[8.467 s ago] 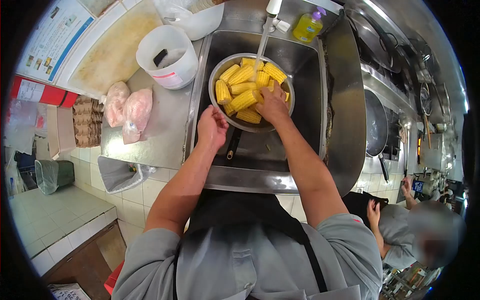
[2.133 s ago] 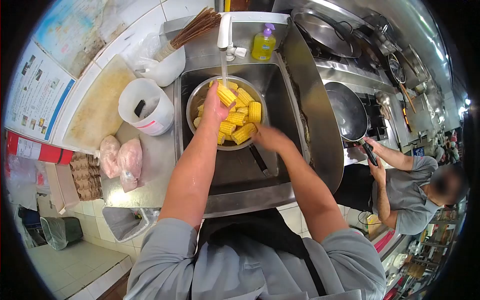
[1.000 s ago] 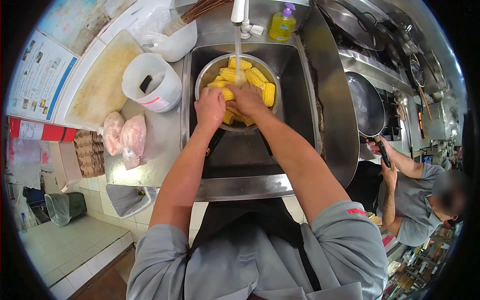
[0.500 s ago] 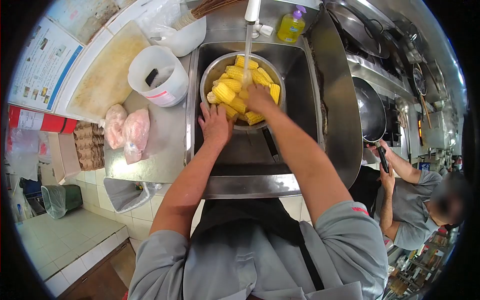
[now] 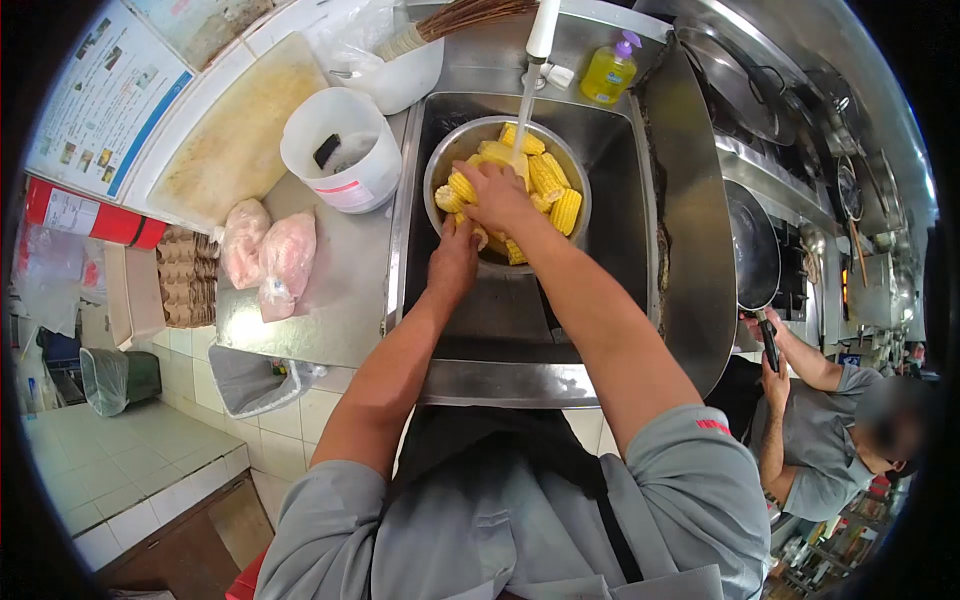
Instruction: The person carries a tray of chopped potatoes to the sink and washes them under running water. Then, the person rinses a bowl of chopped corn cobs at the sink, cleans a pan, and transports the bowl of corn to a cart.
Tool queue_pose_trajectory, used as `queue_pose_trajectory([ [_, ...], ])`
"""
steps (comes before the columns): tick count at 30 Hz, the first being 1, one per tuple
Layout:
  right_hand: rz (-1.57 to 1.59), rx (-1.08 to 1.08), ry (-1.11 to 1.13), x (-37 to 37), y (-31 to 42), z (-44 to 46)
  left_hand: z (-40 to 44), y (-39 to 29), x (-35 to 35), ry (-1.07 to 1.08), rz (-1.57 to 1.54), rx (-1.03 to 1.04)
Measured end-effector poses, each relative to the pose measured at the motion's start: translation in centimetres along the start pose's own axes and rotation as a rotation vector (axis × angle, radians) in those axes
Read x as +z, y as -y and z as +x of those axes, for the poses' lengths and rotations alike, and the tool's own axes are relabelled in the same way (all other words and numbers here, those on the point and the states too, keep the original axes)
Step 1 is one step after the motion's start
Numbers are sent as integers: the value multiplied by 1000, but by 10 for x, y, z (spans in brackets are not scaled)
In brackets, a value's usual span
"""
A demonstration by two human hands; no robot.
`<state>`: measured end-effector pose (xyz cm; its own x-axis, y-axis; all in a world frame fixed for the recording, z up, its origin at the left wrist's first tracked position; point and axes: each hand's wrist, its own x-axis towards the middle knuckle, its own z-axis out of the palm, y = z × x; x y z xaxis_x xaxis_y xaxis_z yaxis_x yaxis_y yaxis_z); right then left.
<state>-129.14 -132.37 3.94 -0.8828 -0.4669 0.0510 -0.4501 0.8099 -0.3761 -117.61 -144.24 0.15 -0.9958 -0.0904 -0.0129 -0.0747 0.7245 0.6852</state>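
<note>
Several yellow pieces of corn on the cob [image 5: 548, 177] lie in a round metal bowl [image 5: 583, 215] in the sink. My right hand [image 5: 498, 198] rests over the corn with its fingers stretched and spread, touching the pieces. At the bowl's near left edge, my left hand [image 5: 455, 262] has its fingers bent around a piece of corn, partly hidden by the hand. Water runs from the white-tipped tap [image 5: 543, 30] into the bowl. Below the bowl, a dark handle lies on the sink bottom, partly hidden by my right forearm.
The steel sink [image 5: 645, 210] surrounds the bowl. Left of it stand a white tub [image 5: 345, 150] and bagged pale pink meat [image 5: 288, 255]. A yellow soap bottle [image 5: 610, 70] is behind the sink. On the right, a co-worker [image 5: 830, 430] holds a black wok [image 5: 755, 245].
My right hand has moved left across the corn and spread its fingers. My left hand has shifted from lying flat on the rim to bending around a corn piece. The view has shifted slightly.
</note>
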Motion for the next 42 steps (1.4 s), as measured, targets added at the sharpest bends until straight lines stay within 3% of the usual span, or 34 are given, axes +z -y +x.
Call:
queue_pose_trajectory([
  [3, 18, 47, 140, -25, -3, 30, 4, 19, 7, -185, -35, 93],
  [7, -51, 296, 189, -46, -28, 50, 4, 9, -14, -138, -67, 54],
  [8, -145, 301, 324, -52, -26, 55, 3, 2, -18, -112, -90, 3],
  [11, -172, 56, 120, -2, -20, 50, -2, -8, -19, -114, -91, -40],
  [14, -351, -92, 64, 25, 1, 42, -4, -11, -16, -102, -64, -63],
  [17, -165, -128, 6, 9, 16, 28, -2, -7, -17, -76, -77, -41],
  [20, 120, -214, -194, -10, -5, 12, 0, -4, -15, -93, -103, -2],
  [23, 419, 195, -384, -22, -27, 3, 0, -5, -16, -113, -115, 23],
  [29, 407, 311, -467, -12, -62, 29, -2, -2, -12, -89, -124, 30],
  [33, 517, 337, -259, 7, -79, 58, 5, 10, -3, -166, -54, 22],
  [35, 659, 428, -226, -40, -60, 50, 3, -7, -13, -88, 56, -69],
  [38, 428, 564, -217, -71, -72, 22, 2, -19, -23, 0, 196, -112],
  [40, 248, 648, -323, -51, -111, -15, 5, -18, -28, -2, 227, -63],
  [42, 221, 903, -185, -20, -151, -55, 6, -10, -29, -54, 205, 24],
])
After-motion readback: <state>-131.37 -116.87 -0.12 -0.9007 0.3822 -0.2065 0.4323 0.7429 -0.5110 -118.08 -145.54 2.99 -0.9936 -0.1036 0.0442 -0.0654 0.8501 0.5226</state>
